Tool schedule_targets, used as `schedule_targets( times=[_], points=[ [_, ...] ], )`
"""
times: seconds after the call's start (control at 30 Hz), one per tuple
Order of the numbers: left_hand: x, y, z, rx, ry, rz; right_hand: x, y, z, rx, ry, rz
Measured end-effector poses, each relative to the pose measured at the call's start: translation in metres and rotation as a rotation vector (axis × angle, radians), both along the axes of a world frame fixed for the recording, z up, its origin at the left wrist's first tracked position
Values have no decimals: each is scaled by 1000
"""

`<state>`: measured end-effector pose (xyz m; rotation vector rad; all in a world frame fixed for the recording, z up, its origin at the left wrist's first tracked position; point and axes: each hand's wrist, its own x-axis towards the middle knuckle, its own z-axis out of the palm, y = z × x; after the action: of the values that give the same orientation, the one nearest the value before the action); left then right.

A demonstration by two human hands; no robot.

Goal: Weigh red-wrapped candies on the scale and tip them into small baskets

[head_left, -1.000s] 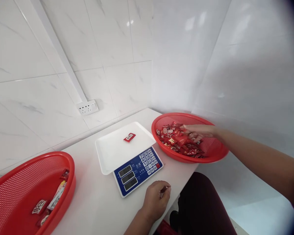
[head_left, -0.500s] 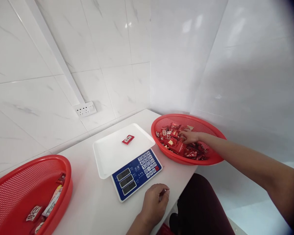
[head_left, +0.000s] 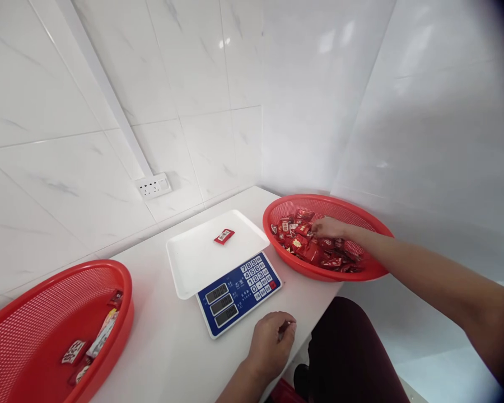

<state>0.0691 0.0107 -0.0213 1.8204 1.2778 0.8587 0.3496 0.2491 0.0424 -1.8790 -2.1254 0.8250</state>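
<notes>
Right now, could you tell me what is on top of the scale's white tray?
A single red packet lies on the white tray of the scale, toward its far side. Nothing else rests there. The tray hides what lies under it.

White marble-tiled walls [head_left: 319, 84] meet in a corner

Red packets [head_left: 315, 249]: small foil-wrapped sachets, red with white/gold print, heaped loosely at all angles in the red mesh basket [head_left: 373, 224], mostly in its near-left half. Basket is round, shallow, perforated, and sits at the table's far right corner, with its right side overhanging the edge.
</notes>
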Motion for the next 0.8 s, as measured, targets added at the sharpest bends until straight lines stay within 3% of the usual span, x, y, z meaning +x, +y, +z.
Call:
schedule_targets(
  times=[0.23, 0.37, 0.57, 0.67, 0.8],
  points=[
    [2, 5, -1, -214, -292, 58, -2, -13, 38, 34, 406, -265],
    [0, 7, 6, -375, -543, 53, -15, -30, 65, 17, 623, -307],
    [-5, 6, 14, -617, -977, -20, -62, -90, 99, -118, 857, -121],
    [-7, 4, 23, -658, -1115, -101, -93, -119, 96, -240, 889, 80],
    [-12, 5, 43, -635, -1279, -150, -126, -143, 77, -450, 838, 362]
  ],
)
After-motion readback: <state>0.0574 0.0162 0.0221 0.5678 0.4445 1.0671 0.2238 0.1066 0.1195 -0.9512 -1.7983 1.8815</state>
